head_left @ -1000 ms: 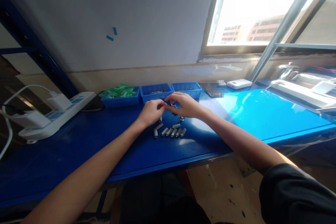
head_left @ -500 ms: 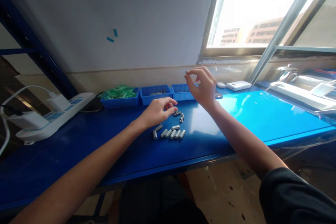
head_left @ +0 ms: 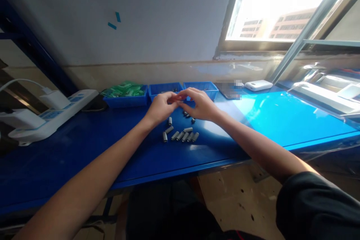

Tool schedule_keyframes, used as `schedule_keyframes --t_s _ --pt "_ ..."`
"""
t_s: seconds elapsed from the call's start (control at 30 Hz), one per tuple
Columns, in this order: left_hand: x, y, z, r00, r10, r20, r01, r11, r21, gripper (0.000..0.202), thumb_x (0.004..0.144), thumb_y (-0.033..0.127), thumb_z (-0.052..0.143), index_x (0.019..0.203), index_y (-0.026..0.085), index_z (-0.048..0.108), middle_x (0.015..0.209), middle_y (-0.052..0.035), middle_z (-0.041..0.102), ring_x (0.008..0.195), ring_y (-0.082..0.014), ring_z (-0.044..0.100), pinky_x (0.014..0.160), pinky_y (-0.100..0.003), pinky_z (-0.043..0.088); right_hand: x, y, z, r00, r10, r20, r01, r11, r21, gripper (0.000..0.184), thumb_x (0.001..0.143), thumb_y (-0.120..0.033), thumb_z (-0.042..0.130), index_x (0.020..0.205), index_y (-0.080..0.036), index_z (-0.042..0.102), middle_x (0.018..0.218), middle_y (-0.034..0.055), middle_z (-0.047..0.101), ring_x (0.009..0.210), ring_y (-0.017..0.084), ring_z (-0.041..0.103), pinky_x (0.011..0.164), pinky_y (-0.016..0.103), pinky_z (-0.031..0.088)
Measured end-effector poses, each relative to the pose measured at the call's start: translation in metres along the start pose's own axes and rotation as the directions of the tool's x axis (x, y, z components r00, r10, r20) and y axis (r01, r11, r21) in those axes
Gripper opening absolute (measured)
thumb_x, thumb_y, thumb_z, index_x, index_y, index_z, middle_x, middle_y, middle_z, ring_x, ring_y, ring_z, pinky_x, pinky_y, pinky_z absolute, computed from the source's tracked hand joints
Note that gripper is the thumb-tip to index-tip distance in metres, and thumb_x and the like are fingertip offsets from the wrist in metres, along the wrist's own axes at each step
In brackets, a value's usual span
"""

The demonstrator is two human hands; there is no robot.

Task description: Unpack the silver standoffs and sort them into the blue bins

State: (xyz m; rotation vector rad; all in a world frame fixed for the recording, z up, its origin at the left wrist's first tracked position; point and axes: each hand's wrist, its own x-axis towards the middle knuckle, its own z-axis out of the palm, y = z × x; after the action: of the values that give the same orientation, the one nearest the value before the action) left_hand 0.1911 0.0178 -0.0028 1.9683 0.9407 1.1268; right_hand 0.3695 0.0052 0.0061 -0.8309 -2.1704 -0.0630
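Note:
My left hand (head_left: 161,108) and my right hand (head_left: 201,104) meet fingertip to fingertip above the table, in front of the blue bins. Both are closed in a pinch, and whatever lies between the fingers is hidden. Just below them, several small dark metal pieces (head_left: 193,120) lie on the blue tabletop, partly covered by my right hand. Nearer to me is a loose group of silver metal hex standoffs (head_left: 185,137), several of them side by side. One standoff (head_left: 170,121) lies apart, close under my left hand.
Along the wall stand a blue bin (head_left: 126,101) of green packets and two blue bins (head_left: 215,92) with small parts. A white power strip (head_left: 56,120) is at left. A white box (head_left: 258,84) and a bright blue sheet (head_left: 303,120) are at right.
My right hand has come down and left from its raised pinch near the right bin to meet my left hand. One more standoff lies by the group. The view has shifted slightly.

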Motion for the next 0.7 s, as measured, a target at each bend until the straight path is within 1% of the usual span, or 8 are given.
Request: schedule_keyframes --t_s 0.13,0.23,0.3,0.37,0.43,0.5,0.6,0.7 --pt "0.003 0.003 -0.003 0.988 -0.141 -0.06 0.108 0.92 -0.376 0.042 0.066 0.037 0.076 0.095 0.016 0.054 0.076 -0.0011 0.067 0.076 -0.0156 0.063 0.071 -0.026 0.045 -0.001 -0.01 0.005 0.994 -0.06 -0.096 0.059 0.998 -0.015 0.018 0.085 -0.015 0.052 0.098 -0.019 0.063 0.087 0.0044 0.064 0.08 0.016 0.06 0.072 0.027 0.047" --pt "0.001 0.006 -0.001 0.99 -0.135 -0.043 0.107 0.91 -0.401 0.043 0.07 0.039 0.072 0.101 0.017 0.052 0.083 -0.0029 0.068 0.082 -0.017 0.065 0.074 -0.028 0.046 0.002 -0.006 -0.001 0.983 -0.089 -0.162 0.077 0.994 -0.076 0.016 0.09 -0.019 0.049 0.097 -0.02 0.064 0.086 0.0046 0.064 0.079 0.016 0.059 0.074 0.028 0.047" --pt "0.002 0.004 0.001 0.995 -0.104 -0.002 0.1 0.964 -0.246 0.043 0.078 0.043 0.064 0.11 0.017 0.052 0.096 -0.0076 0.069 0.093 -0.0206 0.065 0.08 -0.032 0.048 0.007 0.004 -0.01 0.966 -0.058 -0.251 0.025 0.991 -0.134 0.017 0.091 -0.022 0.048 0.099 -0.02 0.063 0.089 0.0062 0.063 0.083 0.018 0.059 0.077 0.03 0.048" --pt "0.005 -0.001 0.007 0.996 -0.046 0.075 0.042 0.998 0.049 0.05 0.082 0.048 0.057 0.121 0.016 0.051 0.114 -0.013 0.065 0.106 -0.0251 0.061 0.09 -0.038 0.046 0.009 0.023 -0.017 0.947 0.033 -0.319 -0.099 0.976 -0.194 0.019 0.091 -0.022 0.049 0.101 -0.018 0.064 0.093 0.008 0.063 0.087 0.02 0.059 0.08 0.033 0.047" --pt "0.01 -0.008 0.014 0.977 -0.007 0.213 -0.068 0.937 0.342 0.064 0.082 0.055 0.056 0.132 0.017 0.048 0.135 -0.0161 0.054 0.124 -0.0305 0.05 0.102 -0.045 0.038 0.008 0.046 -0.021 0.944 0.154 -0.293 -0.234 0.935 -0.265 0.017 0.086 -0.022 0.054 0.098 -0.017 0.065 0.093 0.0091 0.062 0.085 0.022 0.059 0.081 0.035 0.047" --pt "0.013 -0.012 0.022 0.928 -0.051 0.369 -0.161 0.839 0.519 0.069 0.082 0.062 0.051 0.138 0.022 0.046 0.147 -0.0146 0.041 0.136 -0.0343 0.036 0.109 -0.051 0.029 0.002 0.064 -0.021 0.939 0.257 -0.227 -0.321 0.893 -0.316 0.018 0.083 -0.026 0.06 0.096 -0.016 0.067 0.095 0.0103 0.062 0.086 0.023 0.06 0.081 0.035 0.047" --pt "0.013 -0.013 0.026 0.858 -0.127 0.498 -0.235 0.766 0.599 0.059 0.089 0.06 0.039 0.134 0.025 0.054 0.147 -0.0112 0.043 0.138 -0.0317 0.034 0.111 -0.049 0.028 -0.006 0.072 -0.017 0.936 0.31 -0.165 -0.347 0.89 -0.295 0.019 0.085 -0.029 0.059 0.095 -0.016 0.068 0.092 0.0087 0.064 0.084 0.022 0.061 0.08 0.033 0.047" --pt "0.006 -0.011 0.014 0.851 -0.075 0.52 -0.282 0.77 0.573 0.048 0.093 0.045 0.038 0.126 0.019 0.062 0.138 -0.009 0.054 0.131 -0.0257 0.046 0.111 -0.037 0.032 -0.008 0.058 -0.01 0.954 0.297 -0.022 -0.295 0.933 -0.207 0.018 0.086 -0.028 0.057 0.095 -0.017 0.068 0.08 0.0043 0.065 0.075 0.018 0.06 0.072 0.028 0.045"
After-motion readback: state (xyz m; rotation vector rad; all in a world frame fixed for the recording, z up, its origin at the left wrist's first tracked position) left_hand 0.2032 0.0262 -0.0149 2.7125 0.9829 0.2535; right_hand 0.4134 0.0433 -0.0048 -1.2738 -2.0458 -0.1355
